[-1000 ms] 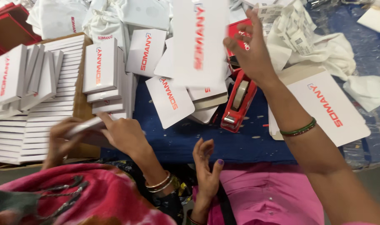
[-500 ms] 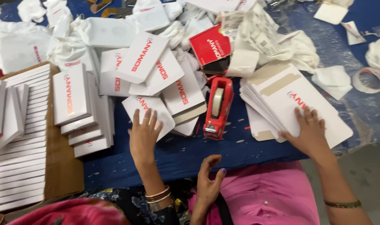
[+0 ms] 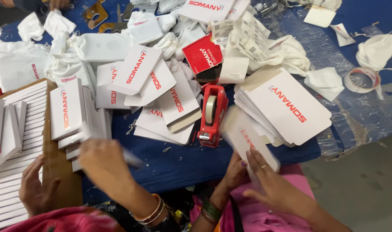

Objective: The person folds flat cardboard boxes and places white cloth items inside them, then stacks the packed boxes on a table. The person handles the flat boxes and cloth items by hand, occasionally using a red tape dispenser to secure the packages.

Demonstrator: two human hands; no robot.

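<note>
- The person's right hand [image 3: 271, 187], in the lower right of the frame, holds a white card [image 3: 247, 139] with red print. The card is blurred.
- Its fingers [image 3: 258, 165] lie flat and close together over the card's near end, one of them wearing a ring. The thumb is hidden behind the card, so the hold reads as a pinch between fingers and thumb.
- The card rises up and to the left from that hand, tilted. Its far end overlaps the near edge of the stack of white cards [image 3: 290, 107] on the blue cloth [image 3: 183, 165].
- The person's left hand [image 3: 234, 172], at lower centre, comes up from a wrist with green bangles [image 3: 211, 210]. Its fingertips meet the card's lower left edge. Whether it grips the card or only steadies it cannot be told.
- Just left of the card stands a red tape dispenser [image 3: 211, 116], close to it but not touching.
- At the lower left a co-worker's hand [image 3: 103, 163], wearing gold bangles, is blurred over a pile of white boxes [image 3: 69, 111].
- The co-worker's other hand [image 3: 36, 191] rests on a brown carton [image 3: 58, 172] of packed white boxes.
- Loose white cards, white cloth pouches [image 3: 67, 64] and a red box [image 3: 202, 53] are scattered across the upper half.
- A roll of tape [image 3: 361, 79] lies at the right.
</note>
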